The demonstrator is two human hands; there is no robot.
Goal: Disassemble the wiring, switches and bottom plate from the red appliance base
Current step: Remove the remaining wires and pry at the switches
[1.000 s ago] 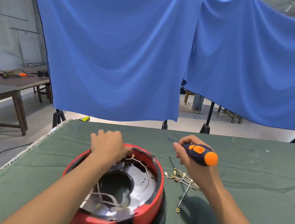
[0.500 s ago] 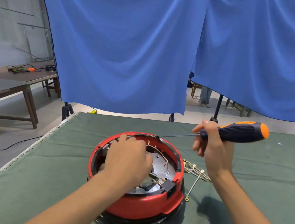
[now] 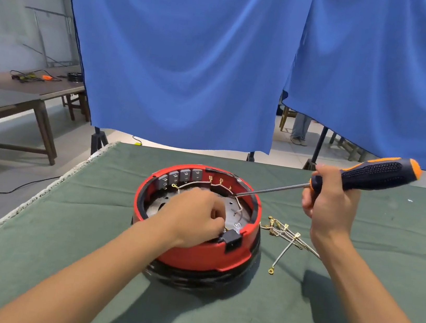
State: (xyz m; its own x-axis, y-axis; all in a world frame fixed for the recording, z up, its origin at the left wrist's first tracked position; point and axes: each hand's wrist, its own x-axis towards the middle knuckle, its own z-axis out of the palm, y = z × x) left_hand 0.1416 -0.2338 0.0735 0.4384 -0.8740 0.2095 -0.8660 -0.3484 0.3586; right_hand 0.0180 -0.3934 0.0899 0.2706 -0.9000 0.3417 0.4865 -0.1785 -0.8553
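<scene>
The left hand (image 3: 194, 217) is reaching into the red appliance base (image 3: 193, 251), its fingers curled over something by the black socket block (image 3: 232, 240); what they are pinching cannot be told. The right hand (image 3: 330, 202) is gripping the screwdriver (image 3: 368, 175) by the front of its handle, the shaft slanting down so the tip is entering the base near its far right wall.

The base is sitting upside down in the middle of the green-covered table (image 3: 55, 262). Judging by what is lying about, the job is partly done: a bundle of loose wires (image 3: 286, 234) with brass terminals is already lying on the cloth just right of the base. Left inside are the grey switches (image 3: 181, 177) along the far wall, more wiring (image 3: 219, 185) strung to brass tabs, and the metal bottom plate (image 3: 243, 212).

Compared with half a second ago, the screwdriver tip has dropped from the far rim down into the base, and the left hand has shifted towards the near right side, uncovering the row of switches.
</scene>
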